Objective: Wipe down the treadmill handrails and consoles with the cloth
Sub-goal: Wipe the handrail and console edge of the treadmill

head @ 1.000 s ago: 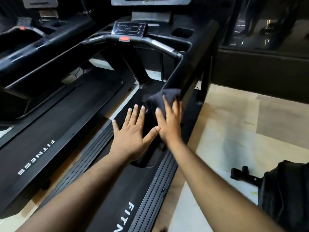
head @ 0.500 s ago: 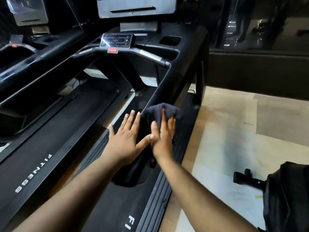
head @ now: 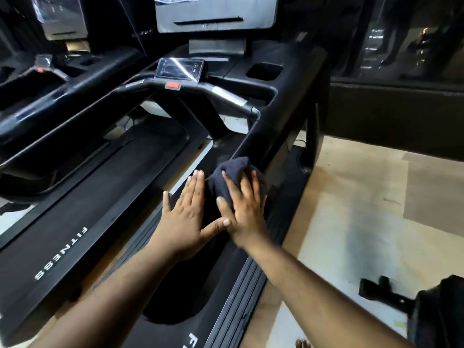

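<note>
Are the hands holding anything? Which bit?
The right hand presses the dark cloth against the handrail, fingers spread over its near side. The left hand is flat and holds nothing.

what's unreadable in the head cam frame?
- Dark folded cloth: lower part hidden under right hand.
- Black side handrail: stretch beneath the cloth covered.
- Left hand: contact with anything below not discernible.
- Small handlebar display: glare, content unreadable.
- Large console screen: top cut off by the frame edge.
</note>
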The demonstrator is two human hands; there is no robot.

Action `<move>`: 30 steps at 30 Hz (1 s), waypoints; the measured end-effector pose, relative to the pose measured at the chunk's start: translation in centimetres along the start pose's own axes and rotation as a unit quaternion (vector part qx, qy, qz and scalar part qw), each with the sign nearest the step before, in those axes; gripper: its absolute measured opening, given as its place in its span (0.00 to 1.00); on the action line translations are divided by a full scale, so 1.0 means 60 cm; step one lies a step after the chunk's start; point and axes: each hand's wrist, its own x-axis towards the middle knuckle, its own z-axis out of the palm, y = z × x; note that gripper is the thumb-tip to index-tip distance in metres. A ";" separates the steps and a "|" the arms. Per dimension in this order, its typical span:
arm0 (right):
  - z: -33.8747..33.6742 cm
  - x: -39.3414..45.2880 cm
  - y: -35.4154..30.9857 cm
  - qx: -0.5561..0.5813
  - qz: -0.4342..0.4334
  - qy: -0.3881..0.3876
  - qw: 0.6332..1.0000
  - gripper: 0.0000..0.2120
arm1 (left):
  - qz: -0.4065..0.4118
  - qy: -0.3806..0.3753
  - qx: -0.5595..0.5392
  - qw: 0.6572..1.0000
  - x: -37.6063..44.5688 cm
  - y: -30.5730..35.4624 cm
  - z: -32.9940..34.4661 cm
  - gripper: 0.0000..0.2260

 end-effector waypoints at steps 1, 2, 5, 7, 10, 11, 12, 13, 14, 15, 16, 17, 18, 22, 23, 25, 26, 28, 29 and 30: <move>-0.008 0.024 0.013 0.005 -0.006 0.004 1.000 0.29 | 0.004 -0.003 0.004 1.000 0.011 0.005 0.000 0.50; -0.019 0.061 0.025 -0.001 0.003 0.015 1.000 0.28 | 0.009 -0.003 0.006 1.000 0.023 0.009 -0.002 0.51; -0.068 0.185 0.054 -0.037 0.064 0.010 0.997 0.25 | 0.019 -0.014 0.007 1.000 0.063 0.025 -0.006 0.50; -0.078 0.210 0.057 -0.047 0.088 0.004 0.995 0.24 | 0.019 -0.016 0.007 1.000 0.074 0.029 -0.005 0.51; -0.041 0.132 0.028 -0.034 0.039 0.012 0.999 0.27 | 0.009 -0.015 -0.004 1.000 0.073 0.026 -0.004 0.52; -0.029 0.098 0.023 -0.016 0.004 0.019 1.000 0.28 | 0.007 -0.015 -0.004 1.000 0.074 0.026 -0.004 0.52; -0.022 0.076 0.027 -0.009 -0.026 0.022 0.999 0.29 | 0.007 -0.013 -0.003 1.000 0.073 0.027 -0.004 0.53; -0.023 0.083 0.043 -0.009 -0.056 0.020 0.998 0.28 | 0.011 -0.008 -0.003 1.000 0.073 0.028 -0.004 0.53; -0.029 0.106 0.062 -0.008 -0.074 0.020 0.997 0.28 | 0.014 -0.010 0.001 1.000 0.071 0.028 -0.003 0.53; -0.040 0.138 0.080 -0.013 -0.069 0.027 0.997 0.27 | 0.017 -0.010 0.005 1.000 0.071 0.029 -0.003 0.53; -0.050 0.175 0.098 -0.020 -0.046 0.037 0.998 0.27 | 0.017 -0.007 0.007 1.000 0.073 0.028 -0.003 0.53; -0.060 0.211 0.119 -0.013 -0.014 0.048 0.999 0.28 | 0.017 -0.007 0.012 1.000 0.074 0.029 -0.003 0.52; -0.071 0.244 0.138 0.004 0.020 0.063 0.998 0.30 | 0.017 -0.007 0.018 1.000 0.075 0.031 -0.004 0.52; -0.057 0.221 0.121 0.076 0.110 0.135 0.982 0.35 | 0.017 -0.003 0.017 1.000 0.074 0.032 0.000 0.52; -0.037 0.176 0.096 0.085 0.103 0.145 0.980 0.33 | 0.014 -0.003 0.012 1.000 0.075 0.031 0.001 0.52; -0.004 0.080 0.060 0.106 0.050 0.125 0.985 0.31 | 0.010 -0.004 0.006 1.000 0.078 0.030 0.002 0.52; 0.002 0.057 0.061 0.114 0.024 0.114 0.987 0.30 | 0.011 -0.004 0.006 1.000 0.078 0.030 0.003 0.53; -0.005 0.084 0.103 0.132 -0.002 0.130 0.983 0.30 | 0.013 -0.001 0.007 1.000 0.077 0.031 0.002 0.52; -0.010 0.111 0.129 0.153 0.024 0.138 0.978 0.30 | 0.013 -0.005 0.008 1.000 0.077 0.031 0.002 0.52; -0.014 0.140 0.152 0.191 0.079 0.150 0.967 0.31 | 0.013 -0.007 0.009 1.000 0.077 0.031 0.001 0.52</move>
